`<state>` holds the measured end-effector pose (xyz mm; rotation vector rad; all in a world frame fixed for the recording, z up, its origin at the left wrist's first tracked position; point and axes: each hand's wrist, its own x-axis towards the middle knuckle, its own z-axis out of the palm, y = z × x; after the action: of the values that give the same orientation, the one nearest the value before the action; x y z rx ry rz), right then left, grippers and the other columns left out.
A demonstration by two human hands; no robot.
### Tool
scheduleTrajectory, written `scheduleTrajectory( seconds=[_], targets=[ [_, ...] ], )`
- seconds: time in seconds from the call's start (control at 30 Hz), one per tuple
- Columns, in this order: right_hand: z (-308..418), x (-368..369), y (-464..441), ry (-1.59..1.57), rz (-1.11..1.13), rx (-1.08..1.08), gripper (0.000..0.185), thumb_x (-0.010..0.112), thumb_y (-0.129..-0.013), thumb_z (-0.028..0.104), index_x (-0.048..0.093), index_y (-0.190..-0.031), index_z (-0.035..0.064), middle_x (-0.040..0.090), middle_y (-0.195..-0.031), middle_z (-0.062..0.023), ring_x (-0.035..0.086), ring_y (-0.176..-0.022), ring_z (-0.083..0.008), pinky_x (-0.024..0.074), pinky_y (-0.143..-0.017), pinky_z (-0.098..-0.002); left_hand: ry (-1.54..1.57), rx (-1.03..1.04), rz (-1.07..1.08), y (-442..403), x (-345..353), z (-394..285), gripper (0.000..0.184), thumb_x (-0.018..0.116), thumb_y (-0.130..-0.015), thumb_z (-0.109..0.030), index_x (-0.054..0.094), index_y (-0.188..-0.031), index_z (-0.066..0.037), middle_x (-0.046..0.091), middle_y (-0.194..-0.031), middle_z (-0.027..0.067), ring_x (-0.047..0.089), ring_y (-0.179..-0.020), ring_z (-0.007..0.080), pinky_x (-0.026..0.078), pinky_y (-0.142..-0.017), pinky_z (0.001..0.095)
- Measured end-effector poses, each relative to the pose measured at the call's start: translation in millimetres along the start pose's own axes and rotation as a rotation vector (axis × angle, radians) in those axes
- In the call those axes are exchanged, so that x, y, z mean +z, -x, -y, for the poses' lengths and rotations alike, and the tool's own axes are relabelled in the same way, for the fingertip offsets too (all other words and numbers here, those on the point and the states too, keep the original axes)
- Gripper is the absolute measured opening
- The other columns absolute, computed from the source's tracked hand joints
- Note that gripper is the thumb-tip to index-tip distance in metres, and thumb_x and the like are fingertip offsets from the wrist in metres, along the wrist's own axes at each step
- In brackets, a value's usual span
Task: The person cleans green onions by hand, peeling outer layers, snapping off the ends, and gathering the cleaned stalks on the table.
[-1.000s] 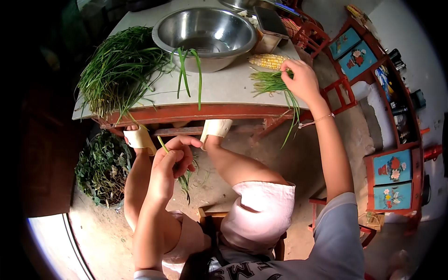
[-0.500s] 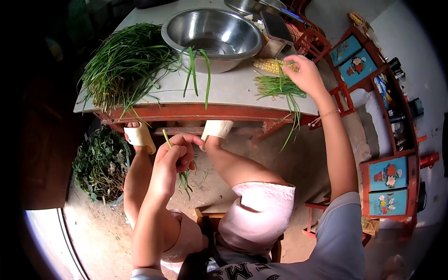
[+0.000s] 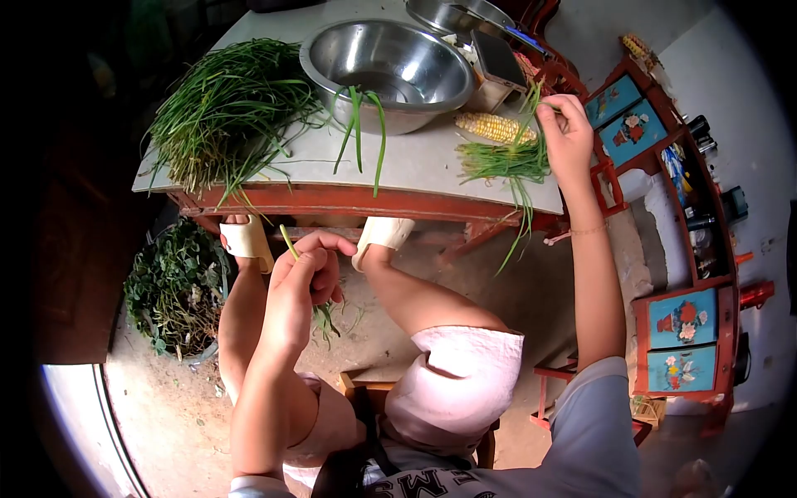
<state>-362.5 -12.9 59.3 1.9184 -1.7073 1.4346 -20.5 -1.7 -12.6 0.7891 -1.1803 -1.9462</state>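
Over my lap, my left hand (image 3: 303,278) is closed around a thin green stalk (image 3: 289,241), whose leafy end hangs below the fingers. My right hand (image 3: 566,129) is raised at the table's right edge, fingers pinched on thin green blades (image 3: 533,104). Beneath it lies a small green bunch (image 3: 502,159), with leaves drooping over the front edge. A corn cob (image 3: 496,127) rests just behind that bunch. At the left of the table is a large heap of long green leaves (image 3: 224,116). Beside the heap stands a steel basin (image 3: 386,66), with several blades over its rim.
The pale table (image 3: 320,170) has a red frame. On the floor at the left sits a container of leafy scraps (image 3: 183,290). Behind the cob are a scale-like device (image 3: 498,62) and another metal pan (image 3: 452,12). A red cabinet (image 3: 681,324) with painted panels stands at the right.
My right hand has moved right and lifted slightly from the small bunch, with blades between its fingers. My left hand keeps nearly the same place. The view has shifted slightly.
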Motion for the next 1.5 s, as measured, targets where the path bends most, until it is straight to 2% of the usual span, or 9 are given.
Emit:
scheduleTrajectory(
  seconds=[0.2,0.5,0.63,0.83,1.1,1.17,1.27,1.43,1.5],
  targets=[
    [66,2,3,-0.459,-0.041,0.291,0.017,0.043,-0.088,0.015,0.052,-0.088,0.0005,0.058,-0.083,-0.0094,0.053,-0.071,-0.0118,0.0425,-0.066,-0.0237,0.013,0.064,-0.014,4,-1,-4,0.023,0.035,-0.082,-0.015,0.055,-0.085,-0.002,0.029,-0.052,-0.0067,0.025,-0.045,0.0031,0.03,-0.047,0.0193],
    [168,40,44,-1.038,0.105,0.649,0.022,0.038,-0.09,0.022,0.047,-0.088,0.0016,0.054,-0.078,-0.0113,0.056,-0.07,-0.0224,0.0465,-0.066,-0.0343,0.052,0.218,-0.089,14,-13,-10,0.021,0.038,-0.084,-0.013,0.056,-0.081,-0.002,0.031,-0.051,-0.0071,0.026,-0.046,0.0023,0.029,-0.048,0.0184],
    [199,62,71,-1.151,0.314,0.813,0.024,0.036,-0.09,0.022,0.046,-0.086,0.0016,0.053,-0.077,-0.0103,0.056,-0.067,-0.021,0.0478,-0.061,-0.0312,0.091,0.418,-0.158,24,-19,-16,0.01,0.05,-0.084,-0.008,0.057,-0.083,-0.002,0.058,-0.073,0.0006,0.04,-0.054,0.001,0.032,-0.05,0.0147],
    [205,94,99,-1.187,0.365,0.803,0.011,0.041,-0.089,0.01,0.045,-0.091,0.0007,0.055,-0.079,-0.0065,0.055,-0.07,-0.0127,0.0482,-0.064,-0.0272,-0.139,0.566,-0.213,35,-26,-23,0.004,0.058,-0.078,-0.005,0.06,-0.08,-0.001,0.045,-0.059,-0.0084,0.029,-0.05,-0.0011,0.023,-0.046,0.0137],
    [208,104,110,-0.994,0.419,0.65,0.008,0.049,-0.085,0.007,0.047,-0.089,-0.0005,0.051,-0.077,0.0005,0.047,-0.07,-0.0027,0.0389,-0.062,-0.0166,-0.245,0.466,-0.208,31,-22,-28,0.041,0.074,-0.062,-0.009,0.058,-0.099,-0.002,0.037,-0.058,-0.0083,0.03,-0.051,-0.0011,0.022,-0.046,0.0132],
    [205,106,112,-0.993,0.427,0.63,0.008,0.051,-0.084,0.007,0.048,-0.086,-0.0006,0.05,-0.076,0.0011,0.045,-0.07,-0.002,0.037,-0.061,-0.016,-0.012,0.467,-0.228,26,-11,-30,0.034,0.07,-0.066,-0.002,0.057,-0.097,0.001,0.045,-0.061,-0.0062,0.041,-0.055,-0.0021,0.03,-0.048,0.0103],
    [199,105,115,-0.993,0.511,0.601,0.01,0.053,-0.083,0.008,0.048,-0.083,-0.0016,0.05,-0.075,0.001,0.043,-0.068,-0.0029,0.0372,-0.06,-0.0168,-0.132,0.309,-0.141,28,-21,-29,0.018,0.064,-0.072,0.0,0.059,-0.089,0.002,0.054,-0.067,-0.0023,0.046,-0.059,-0.0011,0.035,-0.051,0.0114],
    [194,103,114,-0.953,0.57,0.565,0.014,0.054,-0.083,0.01,0.05,-0.088,-0.0024,0.053,-0.079,-0.0022,0.048,-0.075,-0.0059,0.0401,-0.065,-0.0195,-0.141,0.3,-0.184,26,-22,-27,0.011,0.062,-0.072,0.002,0.06,-0.083,0.002,0.055,-0.068,-0.002,0.045,-0.058,-0.0009,0.033,-0.049,0.0125],
    [188,104,111,-0.996,0.582,0.513,0.018,0.054,-0.083,0.013,0.051,-0.091,-0.0028,0.055,-0.082,-0.0043,0.051,-0.078,-0.0081,0.0415,-0.068,-0.0218,0.048,0.389,-0.004,24,-38,-25,0.01,0.062,-0.071,0.003,0.061,-0.081,0.002,0.056,-0.066,-0.002,0.042,-0.055,-0.0008,0.031,-0.049,0.0123]
  ],
)
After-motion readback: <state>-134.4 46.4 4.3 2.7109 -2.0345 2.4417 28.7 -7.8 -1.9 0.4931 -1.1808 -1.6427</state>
